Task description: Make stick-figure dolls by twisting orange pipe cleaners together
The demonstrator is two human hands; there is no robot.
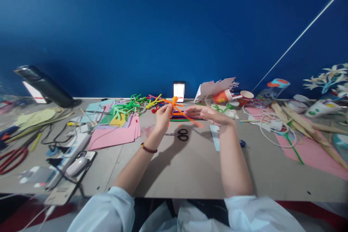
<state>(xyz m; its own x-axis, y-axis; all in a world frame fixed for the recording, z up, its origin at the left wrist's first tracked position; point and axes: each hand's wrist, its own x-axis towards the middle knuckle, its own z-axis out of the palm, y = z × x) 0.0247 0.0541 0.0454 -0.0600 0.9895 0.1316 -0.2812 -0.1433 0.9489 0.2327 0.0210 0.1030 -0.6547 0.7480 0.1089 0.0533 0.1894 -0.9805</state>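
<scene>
My left hand [164,116] is raised over the table, its fingers pinched round a bundle of orange pipe cleaners [178,108] whose strands splay out to the right. Beside it my right hand [209,115] is held flat with the fingers stretched out toward the left, just under the orange strands; whether it touches them I cannot tell. A bead bracelet [148,148] sits on my left wrist. Small black scissors [181,134] lie on the table below both hands.
Pink and coloured paper sheets [114,134] and green and yellow pipe cleaners [130,107] lie to the left. A phone [178,91] stands at the back wall. Paper cups [224,96], a white cord [268,125], wooden sticks [299,125] and pink paper are to the right. Cables and a power strip [73,150] are at far left.
</scene>
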